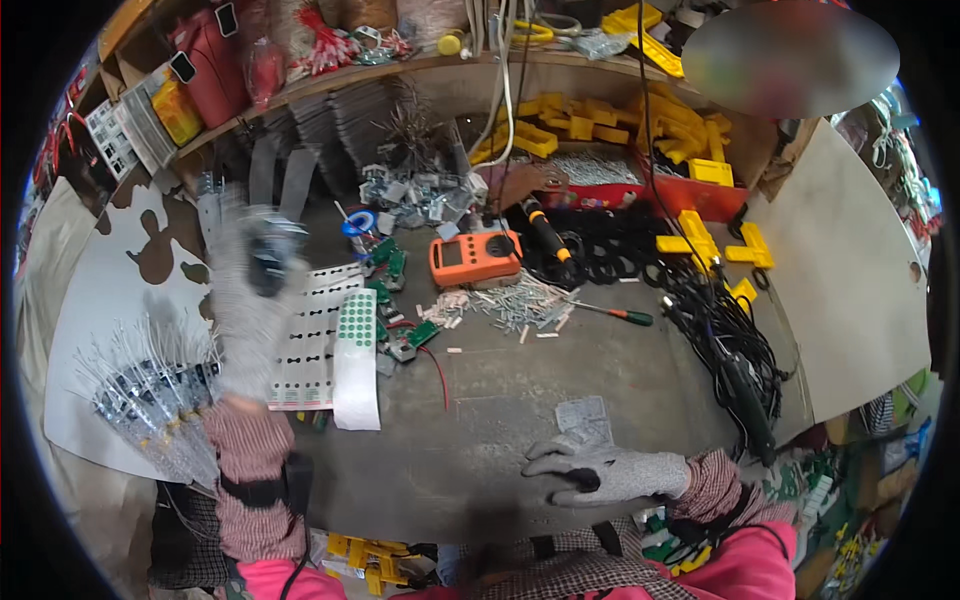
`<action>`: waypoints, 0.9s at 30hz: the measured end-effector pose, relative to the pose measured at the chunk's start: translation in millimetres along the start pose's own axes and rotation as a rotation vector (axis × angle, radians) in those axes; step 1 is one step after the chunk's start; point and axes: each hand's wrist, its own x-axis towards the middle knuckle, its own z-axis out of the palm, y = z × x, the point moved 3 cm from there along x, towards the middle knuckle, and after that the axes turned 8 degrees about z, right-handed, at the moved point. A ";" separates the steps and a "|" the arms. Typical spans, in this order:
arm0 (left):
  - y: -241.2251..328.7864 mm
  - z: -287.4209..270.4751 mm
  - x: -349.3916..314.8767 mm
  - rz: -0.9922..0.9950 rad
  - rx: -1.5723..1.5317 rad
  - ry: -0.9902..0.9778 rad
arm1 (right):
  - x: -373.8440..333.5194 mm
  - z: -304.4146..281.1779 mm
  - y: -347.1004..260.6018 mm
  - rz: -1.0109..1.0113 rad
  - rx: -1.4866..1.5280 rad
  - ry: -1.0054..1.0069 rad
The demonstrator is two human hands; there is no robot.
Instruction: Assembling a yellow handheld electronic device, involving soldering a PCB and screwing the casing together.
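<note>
Both hands are gloved in grey. A dark object (268, 255), too blurred to identify, is gripped in the raised left hand (255, 300) above the sticker sheets (315, 340). The right hand (600, 470) is laid open and flat on the grey workbench (500, 400), just below a small clear bag (585, 418). An orange meter (475, 258) is seen farther back, beside scattered screws (520, 305).

Both hands, the left hand (255, 290) and the right hand (600, 470), wore grey knit gloves; the sleeves were red-checked, with black wrist straps and pink cuffs.
</note>
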 end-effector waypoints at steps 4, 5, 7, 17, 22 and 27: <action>126.8 99.5 -99.9 0.315 0.140 -0.979 | -16.7 -39.1 17.6 0.190 0.153 -0.426; 127.4 103.8 -136.9 0.316 0.070 -1.043 | -12.1 -70.2 19.2 0.442 -0.225 -0.406; 118.2 105.3 -167.0 0.314 -0.002 -1.111 | 7.1 -115.6 4.9 0.554 -0.420 0.262; 148.0 153.9 -186.2 0.333 0.013 -0.967 | 119.7 -224.0 76.6 0.084 -1.119 0.970; 129.4 145.8 -193.9 0.113 -0.105 -0.850 | 39.2 -137.2 -14.9 -0.172 -0.578 0.821; 130.2 157.5 -198.2 0.143 -0.134 -0.822 | -20.6 -38.0 4.1 0.093 -0.366 0.648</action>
